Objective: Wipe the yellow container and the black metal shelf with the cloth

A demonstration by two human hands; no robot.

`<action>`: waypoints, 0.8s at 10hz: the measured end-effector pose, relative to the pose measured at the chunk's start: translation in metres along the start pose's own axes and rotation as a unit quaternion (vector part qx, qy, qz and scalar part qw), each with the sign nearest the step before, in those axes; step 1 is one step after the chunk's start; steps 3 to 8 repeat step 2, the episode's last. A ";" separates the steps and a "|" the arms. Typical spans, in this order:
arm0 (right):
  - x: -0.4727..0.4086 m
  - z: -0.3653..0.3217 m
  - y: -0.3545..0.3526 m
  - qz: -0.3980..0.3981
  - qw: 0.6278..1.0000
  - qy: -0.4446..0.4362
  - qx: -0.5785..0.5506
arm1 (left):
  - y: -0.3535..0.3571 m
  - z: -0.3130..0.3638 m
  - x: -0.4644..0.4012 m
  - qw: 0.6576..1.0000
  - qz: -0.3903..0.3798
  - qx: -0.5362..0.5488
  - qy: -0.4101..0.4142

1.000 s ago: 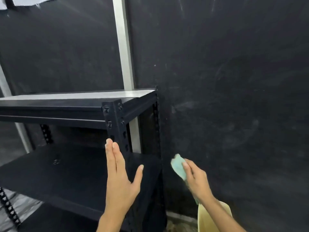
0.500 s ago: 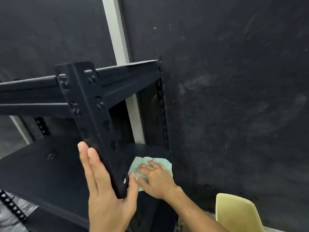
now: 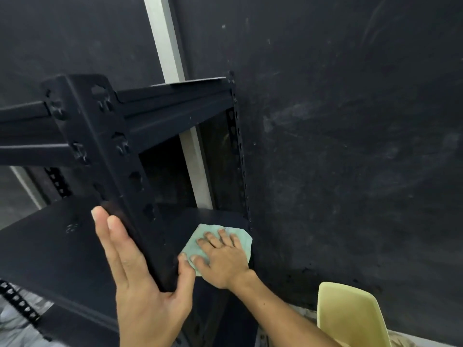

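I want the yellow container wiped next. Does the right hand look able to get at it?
Probably yes. The right hand presses the cloth on the black shelf, and the yellow container stands low beside that forearm with nothing between them.

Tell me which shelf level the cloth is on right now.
The lower shelf board: the right hand presses the green cloth flat on it near the back right post. The upper level has no cloth or hand on it.

The bottom edge cuts off the yellow container, and the right hand hides much of the cloth
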State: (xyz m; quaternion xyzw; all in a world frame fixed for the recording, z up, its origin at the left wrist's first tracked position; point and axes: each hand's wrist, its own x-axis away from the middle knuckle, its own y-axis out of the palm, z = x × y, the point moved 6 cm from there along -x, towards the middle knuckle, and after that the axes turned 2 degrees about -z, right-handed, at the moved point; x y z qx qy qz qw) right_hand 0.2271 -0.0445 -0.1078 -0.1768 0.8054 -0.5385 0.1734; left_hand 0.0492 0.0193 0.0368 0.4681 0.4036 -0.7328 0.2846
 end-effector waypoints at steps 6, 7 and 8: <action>0.071 -0.003 -0.072 0.032 0.991 -0.008 -0.130 | -0.014 0.006 0.006 0.999 0.000 0.006 0.037; 0.071 -0.003 -0.072 0.032 0.991 -0.008 -0.130 | -0.014 0.006 0.006 0.999 0.000 0.006 0.037; 0.071 -0.003 -0.072 0.032 0.991 -0.008 -0.130 | -0.014 0.006 0.006 0.999 0.000 0.006 0.037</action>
